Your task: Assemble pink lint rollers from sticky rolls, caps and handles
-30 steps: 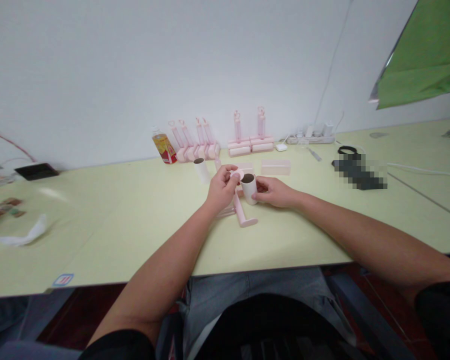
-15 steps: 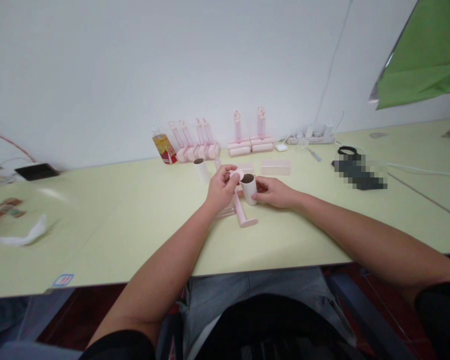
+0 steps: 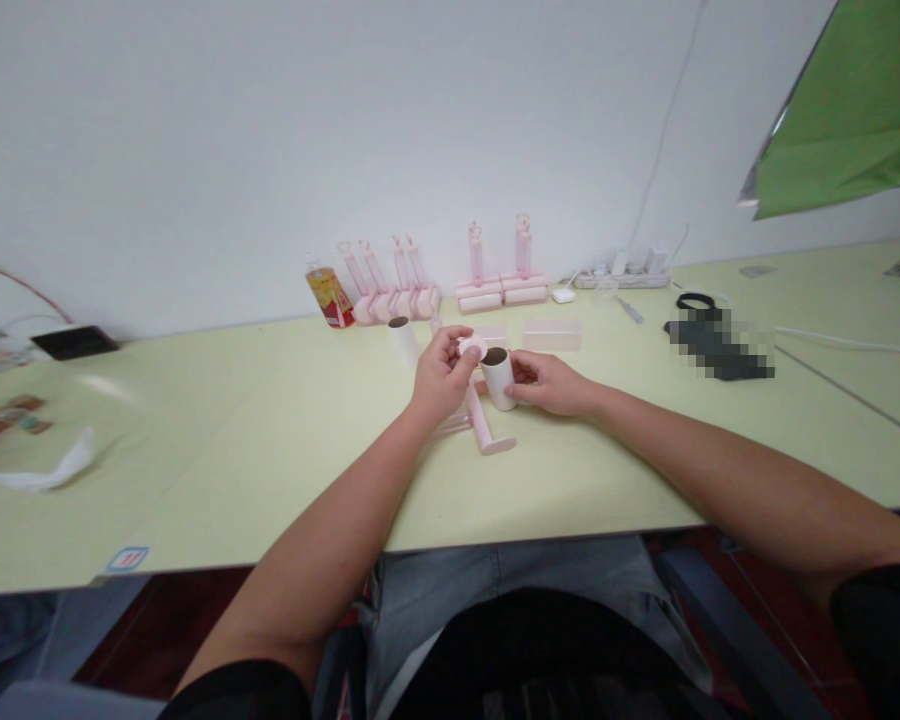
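My right hand [image 3: 547, 383] is closed around a white paper roll [image 3: 499, 378] with a dark hollow core, held just above the pale green table [image 3: 255, 450]. My left hand [image 3: 441, 375] pinches a small round pink cap [image 3: 472, 347] right beside the open end of the roll. Under both hands lies a pink lint-roller handle [image 3: 486, 428]. A second white roll [image 3: 403, 340] stands upright just behind my left hand.
Several pink lint rollers [image 3: 390, 290] and two more [image 3: 499, 275] stand by the wall, next to a bottle [image 3: 328, 292]. A clear cover [image 3: 551, 334], a power strip [image 3: 622, 272], a black item [image 3: 709, 335] and white crumpled paper [image 3: 45, 470] also lie on the table.
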{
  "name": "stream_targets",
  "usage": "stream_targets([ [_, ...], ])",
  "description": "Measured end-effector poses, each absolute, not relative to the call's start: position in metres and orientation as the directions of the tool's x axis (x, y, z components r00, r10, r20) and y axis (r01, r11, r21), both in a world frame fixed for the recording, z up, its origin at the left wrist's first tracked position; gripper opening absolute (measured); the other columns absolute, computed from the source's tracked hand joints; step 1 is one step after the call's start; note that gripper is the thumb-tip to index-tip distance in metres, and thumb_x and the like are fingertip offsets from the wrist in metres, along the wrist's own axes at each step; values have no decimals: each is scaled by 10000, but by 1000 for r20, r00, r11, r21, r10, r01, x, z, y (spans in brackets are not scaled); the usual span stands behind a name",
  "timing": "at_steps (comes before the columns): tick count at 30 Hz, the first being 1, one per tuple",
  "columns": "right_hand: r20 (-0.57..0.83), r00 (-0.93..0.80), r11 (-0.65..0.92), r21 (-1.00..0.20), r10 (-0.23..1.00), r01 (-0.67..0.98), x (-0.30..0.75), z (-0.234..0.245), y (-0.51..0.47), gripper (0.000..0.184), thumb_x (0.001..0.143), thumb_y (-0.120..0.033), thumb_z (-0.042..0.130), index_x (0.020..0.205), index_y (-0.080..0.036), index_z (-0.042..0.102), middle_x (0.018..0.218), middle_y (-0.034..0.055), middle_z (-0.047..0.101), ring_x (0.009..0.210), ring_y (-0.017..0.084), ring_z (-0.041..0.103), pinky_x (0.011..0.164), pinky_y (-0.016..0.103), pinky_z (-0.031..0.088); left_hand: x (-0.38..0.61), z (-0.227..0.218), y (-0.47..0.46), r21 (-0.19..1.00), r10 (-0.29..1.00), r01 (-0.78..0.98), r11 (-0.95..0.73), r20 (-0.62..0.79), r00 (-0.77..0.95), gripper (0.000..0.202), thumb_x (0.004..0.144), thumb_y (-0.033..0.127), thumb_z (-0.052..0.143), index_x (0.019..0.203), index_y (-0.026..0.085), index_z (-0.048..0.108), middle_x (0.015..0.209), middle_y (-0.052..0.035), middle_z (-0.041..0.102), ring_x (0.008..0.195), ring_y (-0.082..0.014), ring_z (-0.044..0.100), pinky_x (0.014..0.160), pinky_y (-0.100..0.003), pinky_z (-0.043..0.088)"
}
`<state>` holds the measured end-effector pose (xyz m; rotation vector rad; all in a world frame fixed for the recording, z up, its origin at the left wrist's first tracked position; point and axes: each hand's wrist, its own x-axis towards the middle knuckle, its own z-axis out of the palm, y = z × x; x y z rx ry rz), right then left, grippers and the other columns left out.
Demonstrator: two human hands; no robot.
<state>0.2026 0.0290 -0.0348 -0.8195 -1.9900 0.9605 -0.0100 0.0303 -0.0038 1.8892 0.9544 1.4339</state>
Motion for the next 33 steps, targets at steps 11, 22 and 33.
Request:
stream_targets([
  [11,368,-508,524,-827,779,204,202,-33,29,490,771,-267,663,1253,-211,597,1112,31,692,959,213,642,880,356,516,-9,-4,30,812,834,195,-550,519,187,323,881,407,611,1113,190,550,613,57,510,529,-89,488,509,-209,380],
  [22,367,-516,515,-839,774,176,203,-34,30,481,776,-275,668,1248,-210,601,1119,28,692,970,208,644,883,342,514,-7,-3,27,815,833,186,-548,511,214,324,883,430,600,1098,193,556,575,71,492,501,-86,470,501,-209,400],
  [33,373,-529,542,-814,762,207,203,-33,27,464,810,-276,642,1265,-204,591,1108,29,686,945,197,636,869,331,507,-8,-1,25,828,847,200,-523,480,228,323,893,423,589,1100,178,554,591,60,503,515,-84,474,506,-211,392],
])
